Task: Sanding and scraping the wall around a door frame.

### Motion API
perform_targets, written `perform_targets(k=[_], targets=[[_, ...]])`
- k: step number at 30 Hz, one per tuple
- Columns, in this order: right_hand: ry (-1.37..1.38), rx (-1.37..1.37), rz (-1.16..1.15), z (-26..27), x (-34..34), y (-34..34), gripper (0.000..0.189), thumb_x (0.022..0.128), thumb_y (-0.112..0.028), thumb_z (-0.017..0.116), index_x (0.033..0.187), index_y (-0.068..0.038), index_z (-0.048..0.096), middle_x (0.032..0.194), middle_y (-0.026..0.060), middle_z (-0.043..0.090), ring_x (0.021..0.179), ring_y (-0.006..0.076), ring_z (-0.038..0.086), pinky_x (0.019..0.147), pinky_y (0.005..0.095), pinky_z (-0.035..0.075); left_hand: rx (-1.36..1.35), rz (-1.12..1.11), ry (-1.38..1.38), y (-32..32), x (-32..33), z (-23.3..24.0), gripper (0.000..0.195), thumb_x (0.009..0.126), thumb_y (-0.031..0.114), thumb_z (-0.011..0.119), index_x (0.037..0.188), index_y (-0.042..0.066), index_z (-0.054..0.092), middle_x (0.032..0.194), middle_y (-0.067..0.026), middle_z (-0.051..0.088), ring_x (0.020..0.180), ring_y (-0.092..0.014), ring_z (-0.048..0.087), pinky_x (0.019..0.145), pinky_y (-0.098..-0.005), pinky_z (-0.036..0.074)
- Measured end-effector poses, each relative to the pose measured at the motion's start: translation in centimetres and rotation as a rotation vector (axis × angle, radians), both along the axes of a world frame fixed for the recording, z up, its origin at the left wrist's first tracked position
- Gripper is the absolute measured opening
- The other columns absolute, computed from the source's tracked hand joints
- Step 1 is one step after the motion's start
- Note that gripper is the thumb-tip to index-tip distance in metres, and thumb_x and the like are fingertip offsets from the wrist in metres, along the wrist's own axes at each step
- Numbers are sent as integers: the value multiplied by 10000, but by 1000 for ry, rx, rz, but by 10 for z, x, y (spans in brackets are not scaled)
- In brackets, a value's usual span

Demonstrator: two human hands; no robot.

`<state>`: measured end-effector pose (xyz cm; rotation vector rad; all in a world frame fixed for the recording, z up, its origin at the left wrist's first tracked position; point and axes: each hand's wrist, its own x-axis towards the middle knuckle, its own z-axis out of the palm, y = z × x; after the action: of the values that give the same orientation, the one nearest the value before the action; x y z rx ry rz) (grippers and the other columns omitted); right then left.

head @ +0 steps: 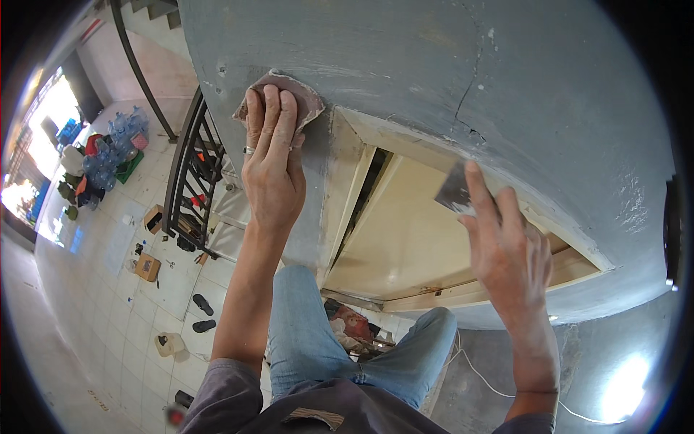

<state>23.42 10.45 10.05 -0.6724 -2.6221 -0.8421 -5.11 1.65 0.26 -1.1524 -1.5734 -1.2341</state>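
My left hand [275, 157] presses a worn sheet of sandpaper [308, 103] flat against the grey wall [379, 49], near the upper left corner of a framed opening. Three fingers lie spread over the sheet. In my right hand [509, 244] is a putty knife [454, 187], its flat metal blade pointing up and left in front of the opening. That hand is slightly blurred. The cream door frame [390, 125] has rough, chipped edges where it meets the wall. Cracks and pale scuffs mark the wall above it.
A dark metal railing [184, 168] and stairs are at the left. On the tiled floor below lie a cardboard box [147, 267], black sandals [203, 314], a plastic container [169, 344] and many plastic bottles [105, 163]. A white cable [488, 384] hangs at lower right.
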Motion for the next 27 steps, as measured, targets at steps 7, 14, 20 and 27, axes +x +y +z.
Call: perform_targets(k=[7, 14, 20, 27], targets=[[69, -44, 109, 1, -27, -4, 701, 895, -229, 726, 1534, -175, 443, 937, 46, 532, 544, 165, 590, 487, 328, 522, -5, 10, -4, -3, -3, -2, 484, 960, -34, 565, 1438, 32, 547, 1510, -179, 493, 1469, -373, 357, 1174, -451, 377], [49, -46, 54, 1, -21, -3, 701, 902, -234, 719, 1540, -175, 436, 906, 45, 516, 557, 164, 590, 488, 332, 521, 13, 2, -10, 3, 1, 1, 486, 948, -44, 574, 1427, 39, 562, 1508, -168, 500, 1467, -367, 366, 1177, -448, 376], [-12, -11, 97, 5, -22, -10, 611, 924, -174, 629, 1512, -136, 468, 934, 41, 523, 632, 141, 631, 516, 279, 567, -1, 13, -15, -4, -2, -2, 529, 921, -71, 580, 1433, 61, 565, 1517, -151, 495, 1466, -362, 370, 1177, -444, 380], [-41, 14, 71, 6, -50, -17, 605, 915, -159, 618, 1505, -145, 483, 931, 35, 524, 637, 130, 632, 516, 282, 562, 43, -16, -7, 2, -1, -1, 540, 913, -59, 591, 1436, 75, 565, 1506, -143, 508, 1456, -362, 386, 1176, -442, 386]])
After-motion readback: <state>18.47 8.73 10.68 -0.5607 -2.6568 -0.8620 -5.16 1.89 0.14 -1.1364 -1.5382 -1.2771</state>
